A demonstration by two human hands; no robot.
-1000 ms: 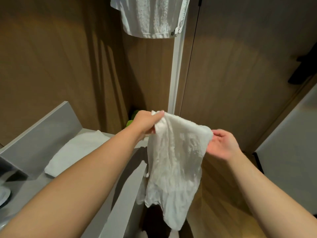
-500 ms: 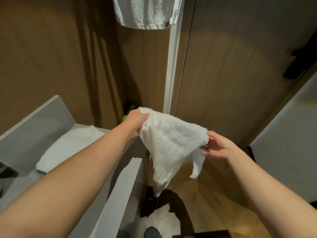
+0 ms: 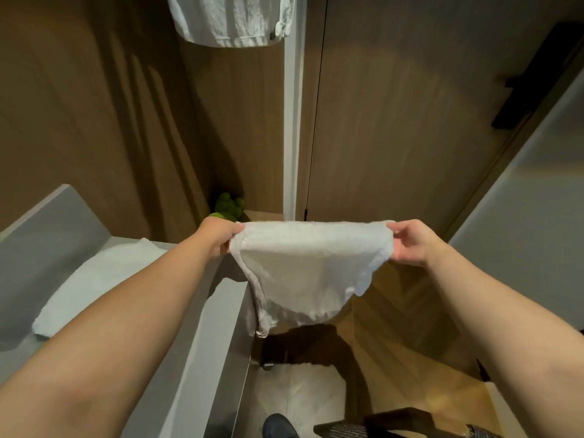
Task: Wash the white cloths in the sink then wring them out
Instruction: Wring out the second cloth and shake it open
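Left hand (image 3: 221, 237) and right hand (image 3: 410, 245) each pinch an upper corner of a white cloth (image 3: 303, 273), which is stretched in the air between them, past the counter's edge and above the floor. Wooden wall panels (image 3: 395, 137) stand behind. Grey counter (image 3: 202, 343), at left, bears a second white cloth (image 3: 94, 286). White towel (image 3: 230, 20) hangs overhead. Small green object (image 3: 229, 207) sits in the corner.

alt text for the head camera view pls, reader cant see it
A person's left hand and right hand each pinch a top corner of a white cloth, holding it spread out in the air beside a grey counter. A second white cloth lies flat on that counter, and a white towel hangs above against a wooden wall.
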